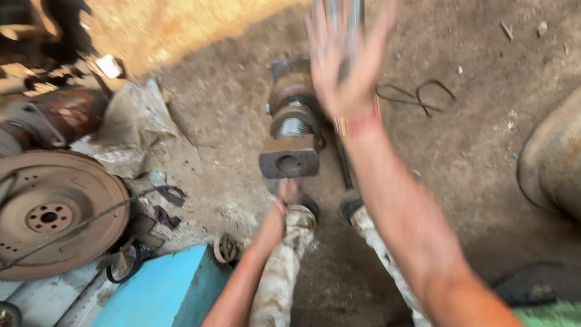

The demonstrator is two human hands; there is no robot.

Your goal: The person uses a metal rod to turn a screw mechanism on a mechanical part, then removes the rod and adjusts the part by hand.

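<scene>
A heavy rusty metal assembly [293,121] with a square block end, a hole in its face and a threaded collar stands on the dirt floor at the centre. My left hand [287,192] reaches down to the lower edge of the square block and touches it; its fingers are blurred. My right hand [346,57] is raised above the assembly with the fingers spread and the palm showing, and it holds nothing. A steel rod [342,12] runs up behind that hand. Both hands are motion-blurred. My legs in patterned trousers [284,266] show below.
A rusty toothed flywheel [51,212] lies at the left, with a red-brown engine part [57,115] behind it. A blue box [160,290] sits at the bottom left. Loops of dark wire [423,97] lie on the dirt at the right, and a large curved metal drum [554,160] fills the right edge.
</scene>
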